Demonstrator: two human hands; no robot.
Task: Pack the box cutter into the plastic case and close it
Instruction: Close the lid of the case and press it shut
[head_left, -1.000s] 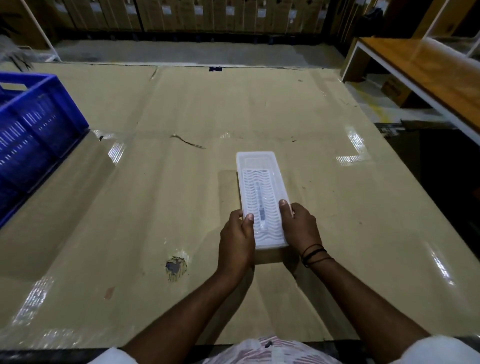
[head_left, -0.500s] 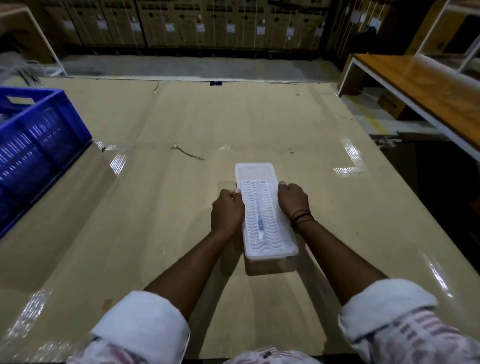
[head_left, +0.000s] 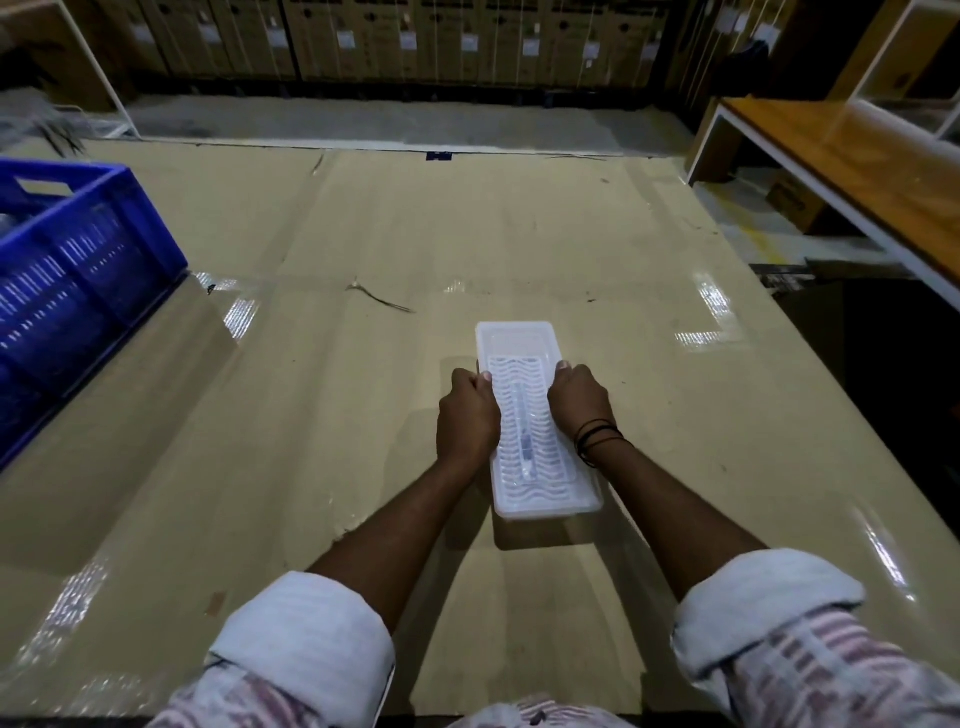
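Note:
A long white translucent plastic case (head_left: 540, 488) lies on the cardboard-covered table (head_left: 363, 395), its wavy-patterned lid on top. Through the lid I see the slim grey box cutter (head_left: 523, 434) lying lengthwise inside. My left hand (head_left: 466, 415) grips the case's left long edge, thumb on the lid. My right hand (head_left: 577, 401) holds the right long edge the same way, with black bands on the wrist. Both hands press at the case's middle.
A blue plastic crate (head_left: 78, 280) stands at the table's left edge. A wooden bench with a white frame (head_left: 857, 166) is at the right, beyond a dark gap. Stacked cardboard boxes (head_left: 415, 36) line the far wall. A thin scrap (head_left: 379, 299) lies on the table beyond the case.
My hands slid forward from the case's near end to its middle, still holding both sides. The view has pulled back so my sleeves show; the case stays on the table.

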